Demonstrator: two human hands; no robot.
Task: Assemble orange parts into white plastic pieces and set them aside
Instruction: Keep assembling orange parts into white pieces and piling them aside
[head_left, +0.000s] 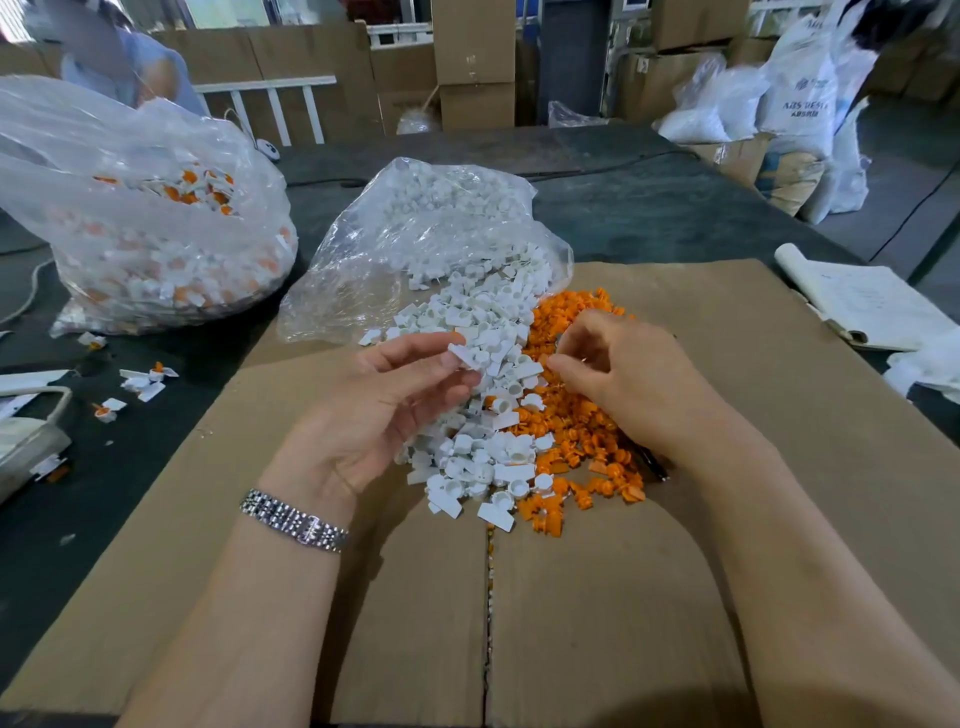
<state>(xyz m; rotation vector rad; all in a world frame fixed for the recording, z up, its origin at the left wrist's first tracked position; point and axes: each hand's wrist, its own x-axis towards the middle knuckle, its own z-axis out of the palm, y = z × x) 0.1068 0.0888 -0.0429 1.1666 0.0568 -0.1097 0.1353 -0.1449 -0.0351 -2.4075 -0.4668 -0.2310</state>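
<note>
Left hand (384, 400), palm up w/ a metal bracelet (293, 519) at the wrist, pinches one white plastic piece (464, 356) btwn thumb and fingertips, lifted just above the heap. Right hand (618, 374) has its fingers curled down onto the orange parts (576, 441); can't tell if it's got one pinched yet, since the fingertips are hidden on the far side.

Both heaps lie touching on the cardboard sheet (727, 519), the white pieces (483, 415) left of the orange ones and partly over them. Risks, as I see it:
- Hands working right over the mixed edge could knock loose bits into each other or off the sheet.
- Grabbing two orange parts at once, or one the wrong way round, would probably stall the fit.
- Light pinch on the white piece may let it twist or drop when pressed.

Beyond the heaps, the supply bag (441, 228) lies open and spilling more white pieces. Far left on the bench (675, 208), the bag of finished pieces (156, 234) sits well apart, w/ a few strays (145, 382) already outside it, so tossed ones may miss.
</note>
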